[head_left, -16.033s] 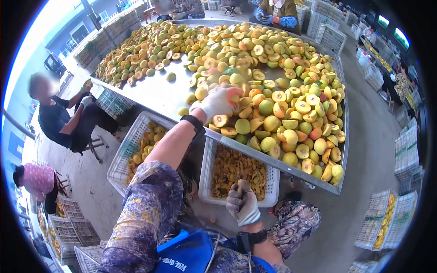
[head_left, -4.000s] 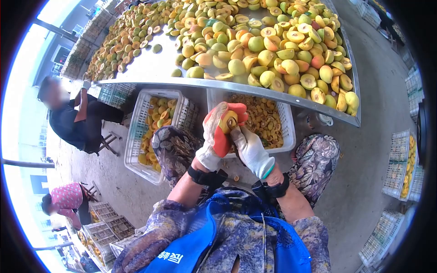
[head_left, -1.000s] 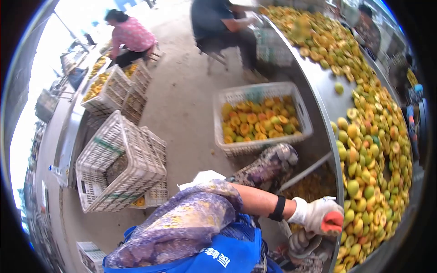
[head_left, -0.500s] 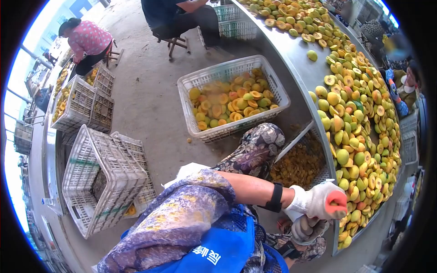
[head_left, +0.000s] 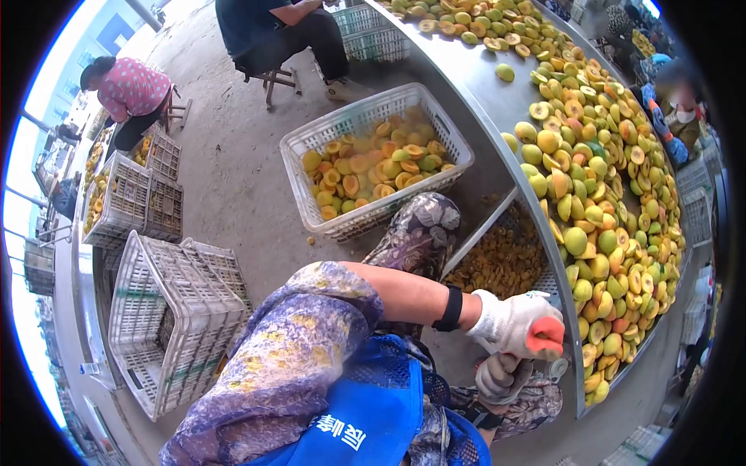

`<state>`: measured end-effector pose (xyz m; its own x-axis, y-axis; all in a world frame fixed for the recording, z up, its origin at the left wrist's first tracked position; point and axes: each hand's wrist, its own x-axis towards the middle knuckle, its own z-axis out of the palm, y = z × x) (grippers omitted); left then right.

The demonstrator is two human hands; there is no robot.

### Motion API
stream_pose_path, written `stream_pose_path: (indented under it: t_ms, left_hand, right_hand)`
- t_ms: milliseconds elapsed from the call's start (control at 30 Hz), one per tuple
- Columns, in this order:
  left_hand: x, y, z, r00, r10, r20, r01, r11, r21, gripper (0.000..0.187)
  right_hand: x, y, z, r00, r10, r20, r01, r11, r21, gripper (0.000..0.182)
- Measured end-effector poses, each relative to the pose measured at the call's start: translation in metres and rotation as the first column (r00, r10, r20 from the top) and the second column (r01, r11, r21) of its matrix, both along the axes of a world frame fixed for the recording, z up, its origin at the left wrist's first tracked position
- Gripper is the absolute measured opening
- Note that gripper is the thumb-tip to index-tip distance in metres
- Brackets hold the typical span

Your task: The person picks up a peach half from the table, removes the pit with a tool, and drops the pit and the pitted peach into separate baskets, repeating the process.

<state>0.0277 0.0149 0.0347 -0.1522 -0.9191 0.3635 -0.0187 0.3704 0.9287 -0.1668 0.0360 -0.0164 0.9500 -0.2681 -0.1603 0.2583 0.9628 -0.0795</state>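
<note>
My left hand [head_left: 522, 328], in a white glove with orange-coated fingertips, is curled closed at the edge of the metal table [head_left: 497, 133]. Just below it my right hand [head_left: 501, 378], in a greyish glove, is also closed, near my right knee. What either hand holds is hidden by the fingers. A small round greyish thing [head_left: 558, 368] shows beside the right hand; I cannot make out what it is. Beyond the table edge lies a heap of yellow-green fruit [head_left: 598, 233], many halved with orange flesh, resembling peaches or apricots.
A white plastic crate [head_left: 291, 167] of halved fruit stands on the floor beyond my left knee [head_left: 423, 221]. Under the table edge, a container holds brownish-orange scraps [head_left: 501, 260]. Crates [head_left: 175, 318] stand at the left. Other people [head_left: 136, 93] sit nearby.
The view has shifted, so the surroundings sit slightly differently. My left hand has turned a little and still sits closed above my right hand. No fruit has visibly changed place.
</note>
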Motion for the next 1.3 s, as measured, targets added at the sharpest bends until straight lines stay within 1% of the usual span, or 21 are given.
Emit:
stream_pose_path:
  t_ms: [33, 133, 167, 200, 233, 300, 333, 400, 433, 567, 667, 733, 800, 900, 933, 1000, 1033, 1067, 1133, 1233, 1300]
  left_hand:
    - [-0.004, -0.003, 0.000, 1.000, -0.026, -0.007, 0.026, 0.997, 0.079, 0.021]
    - [-0.022, -0.007, 0.001, 0.914, 0.002, -0.405, 0.140, 0.936, 0.322, 0.020]
    - [-0.024, -0.010, 0.000, 0.865, -0.019, -0.501, 0.198, 0.931, 0.307, 0.020]
    - [-0.024, -0.015, -0.004, 0.801, -0.039, -0.597, 0.264, 0.919, 0.293, 0.019]
    - [-0.029, -0.020, -0.013, 0.637, 0.073, -0.768, 0.272, 0.910, 0.313, 0.023]
    - [-0.029, -0.030, -0.034, 0.404, 0.212, -0.890, 0.317, 0.880, 0.353, 0.036]
    - [-0.021, -0.033, -0.038, 0.378, 0.219, -0.900, 0.353, 0.864, 0.359, 0.044]
    - [0.011, -0.027, -0.016, 0.523, 0.203, -0.828, 0.389, 0.808, 0.443, 0.059]
    - [0.019, -0.027, -0.017, 0.505, 0.156, -0.849, 0.369, 0.850, 0.376, 0.065]
    - [0.093, -0.033, 0.003, 0.577, 0.232, -0.783, 0.268, 0.852, 0.450, 0.054]
    - [0.197, -0.015, 0.034, 0.728, 0.231, -0.645, -0.042, 0.955, 0.295, 0.043]
    - [0.270, 0.014, 0.042, 0.783, 0.441, -0.439, -0.300, 0.886, 0.355, 0.040]
    - [0.333, 0.050, 0.011, 0.708, 0.674, -0.211, -0.554, 0.715, 0.426, 0.034]
    - [0.386, 0.112, -0.065, 0.581, 0.814, 0.008, -0.630, 0.444, 0.637, 0.024]
    - [0.396, 0.126, -0.104, 0.498, 0.841, 0.210, -0.731, 0.278, 0.623, 0.020]
    - [0.421, 0.165, -0.186, 0.507, 0.741, 0.439, -0.775, 0.169, 0.609, 0.019]
    - [0.408, 0.169, -0.177, 0.528, 0.644, 0.553, -0.760, 0.069, 0.646, 0.018]
    - [0.397, 0.170, -0.179, 0.457, 0.410, 0.789, -0.882, 0.096, 0.461, 0.019]
    - [0.410, 0.186, -0.233, 0.238, 0.181, 0.954, -0.876, 0.465, 0.130, 0.025]
    - [0.401, 0.164, -0.230, 0.356, 0.019, 0.934, -0.800, 0.523, 0.294, 0.044]
    - [0.409, 0.156, -0.257, 0.314, 0.082, 0.946, -0.825, 0.516, 0.229, 0.046]
  right_hand:
    - [-0.002, 0.003, -0.006, 0.997, -0.081, 0.021, 0.078, 0.993, 0.090, 0.051]
    - [-0.001, -0.010, 0.002, 0.983, -0.005, 0.183, -0.001, 1.000, 0.030, 0.054]
    - [-0.013, 0.000, -0.005, 0.963, -0.236, -0.131, 0.264, 0.928, 0.262, 0.055]
    - [-0.011, -0.010, -0.015, 0.996, -0.031, 0.079, 0.027, 0.998, 0.054, 0.056]
    - [0.006, -0.016, 0.009, 0.982, -0.044, 0.182, 0.064, 0.993, -0.101, 0.056]
    - [0.016, -0.027, 0.015, 0.966, -0.149, 0.212, 0.168, 0.983, -0.072, 0.055]
    - [0.021, -0.031, 0.015, 0.944, -0.159, 0.290, 0.185, 0.981, -0.062, 0.055]
    - [0.023, -0.032, 0.013, 0.926, -0.166, 0.338, 0.183, 0.983, -0.020, 0.056]
    - [0.023, -0.031, 0.014, 0.928, -0.181, 0.325, 0.190, 0.982, 0.004, 0.056]
    - [0.030, -0.030, 0.005, 0.955, -0.237, 0.177, 0.229, 0.971, 0.067, 0.053]
    - [0.026, -0.021, -0.014, 0.898, -0.338, -0.281, 0.406, 0.883, 0.235, 0.045]
    - [0.023, -0.017, -0.031, 0.863, -0.323, -0.389, 0.409, 0.898, 0.161, 0.044]
    - [0.028, -0.013, -0.031, 0.820, -0.313, -0.479, 0.362, 0.932, 0.011, 0.044]
    - [0.037, -0.012, -0.040, 0.739, -0.262, -0.621, 0.317, 0.948, -0.023, 0.048]
    - [0.038, -0.010, -0.046, 0.714, -0.248, -0.655, 0.305, 0.952, -0.027, 0.049]
    - [0.041, -0.010, -0.055, 0.707, -0.193, -0.681, 0.251, 0.968, -0.014, 0.049]
    - [0.046, -0.009, -0.053, 0.672, -0.182, -0.718, 0.234, 0.972, -0.027, 0.048]
    - [0.049, -0.009, -0.055, 0.623, -0.174, -0.763, 0.219, 0.975, -0.044, 0.048]
    - [0.054, -0.009, -0.058, 0.573, -0.156, -0.805, 0.187, 0.981, -0.057, 0.048]
    - [0.053, -0.011, -0.071, 0.527, -0.126, -0.840, 0.170, 0.985, -0.041, 0.048]
    - [0.051, -0.011, -0.076, 0.516, -0.118, -0.848, 0.182, 0.983, -0.026, 0.048]
